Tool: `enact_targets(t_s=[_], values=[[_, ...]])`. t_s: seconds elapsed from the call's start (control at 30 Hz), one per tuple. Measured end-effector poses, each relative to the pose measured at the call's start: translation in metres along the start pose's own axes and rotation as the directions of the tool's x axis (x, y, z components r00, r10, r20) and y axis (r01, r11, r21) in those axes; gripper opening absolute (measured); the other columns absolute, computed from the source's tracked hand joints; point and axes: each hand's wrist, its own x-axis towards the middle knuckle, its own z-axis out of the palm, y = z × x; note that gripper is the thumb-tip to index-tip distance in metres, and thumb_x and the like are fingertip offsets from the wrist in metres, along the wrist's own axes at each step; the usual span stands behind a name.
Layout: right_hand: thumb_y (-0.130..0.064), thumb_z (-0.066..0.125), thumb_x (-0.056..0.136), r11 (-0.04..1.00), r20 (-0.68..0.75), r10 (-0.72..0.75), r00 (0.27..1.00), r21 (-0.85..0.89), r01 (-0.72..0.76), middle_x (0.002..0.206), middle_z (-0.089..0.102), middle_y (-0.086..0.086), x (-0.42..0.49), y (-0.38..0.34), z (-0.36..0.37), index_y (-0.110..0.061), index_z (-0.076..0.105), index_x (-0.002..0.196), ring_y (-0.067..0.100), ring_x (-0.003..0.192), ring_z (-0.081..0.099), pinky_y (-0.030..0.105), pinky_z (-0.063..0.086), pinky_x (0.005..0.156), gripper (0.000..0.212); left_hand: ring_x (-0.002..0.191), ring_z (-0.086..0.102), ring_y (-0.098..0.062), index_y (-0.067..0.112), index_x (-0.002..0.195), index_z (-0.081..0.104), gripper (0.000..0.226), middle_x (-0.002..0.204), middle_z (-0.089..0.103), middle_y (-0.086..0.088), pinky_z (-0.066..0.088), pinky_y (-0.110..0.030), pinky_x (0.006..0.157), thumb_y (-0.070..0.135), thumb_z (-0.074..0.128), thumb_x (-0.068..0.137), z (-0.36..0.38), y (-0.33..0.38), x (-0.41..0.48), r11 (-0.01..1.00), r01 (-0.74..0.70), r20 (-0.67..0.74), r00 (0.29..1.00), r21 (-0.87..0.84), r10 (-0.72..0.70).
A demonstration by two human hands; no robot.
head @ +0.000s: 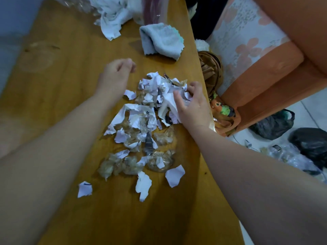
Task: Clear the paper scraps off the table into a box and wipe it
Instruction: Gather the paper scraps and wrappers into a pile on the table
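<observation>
Paper scraps (141, 121): one pile; right hand (192, 105) grips some; left hand (116, 73) loosely curled, empty

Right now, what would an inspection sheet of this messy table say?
Surface: wooden table, faint smudged ring at the far left.
Job's things: torn paper scraps and crumpled clear wrappers in a pile; grey cloth beyond it; orange box to the right, off the table.
Clutter: crumpled white fabric and a plastic bag at the far end.
Hands: left hand loosely curled, holding nothing; right hand grips scraps at the pile's right edge.
Cables: nothing seen.
Surroundings: black bags on the tiled floor.
</observation>
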Motion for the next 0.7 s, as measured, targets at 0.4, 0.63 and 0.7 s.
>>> enact_targets(t_s=[0.4, 0.63, 0.7], values=[[-0.053, 0.041, 0.094, 0.978, -0.105, 0.155, 0.982, 0.159, -0.137, 0.133, 0.056, 0.001, -0.010, -0.006, 0.000, -0.024, 0.036, 0.141, 0.023, 0.119, 0.054, 0.033, 0.038, 0.090, 0.056, 0.119, 0.049, -0.008, 0.020, 0.122, 0.054, 0.039, 0.124, 0.059, -0.002, 0.030, -0.027, 0.106, 0.033, 0.024, 0.102, -0.105, -0.087, -0.119, 0.931, 0.210, -0.079, 0.967, -0.299, -0.244], [-0.038, 0.041, 0.101, 0.978, -0.117, 0.102, 0.988, 0.195, -0.077, 0.131, 0.056, -0.003, -0.085, -0.011, 0.009, -0.022, 0.035, 0.147, 0.012, 0.122, 0.051, 0.024, 0.036, 0.093, 0.049, 0.121, 0.047, 0.005, 0.043, 0.115, 0.054, 0.046, 0.122, 0.059, 0.018, 0.030, -0.020, 0.105, 0.060, 0.022, 0.088, -0.090, -0.077, -0.202, 0.937, 0.180, -0.113, 0.968, -0.299, -0.222], [-0.040, 0.039, 0.101, 0.981, -0.050, 0.042, 0.998, 0.192, -0.032, 0.145, 0.048, -0.002, -0.102, -0.007, 0.009, -0.027, 0.033, 0.148, 0.011, 0.132, 0.047, 0.026, 0.037, 0.102, 0.049, 0.112, 0.043, 0.022, 0.036, 0.124, 0.051, 0.052, 0.127, 0.054, 0.017, 0.029, 0.000, 0.092, 0.058, 0.022, 0.087, -0.072, -0.066, -0.219, 0.938, 0.184, -0.091, 0.972, -0.293, -0.219]])
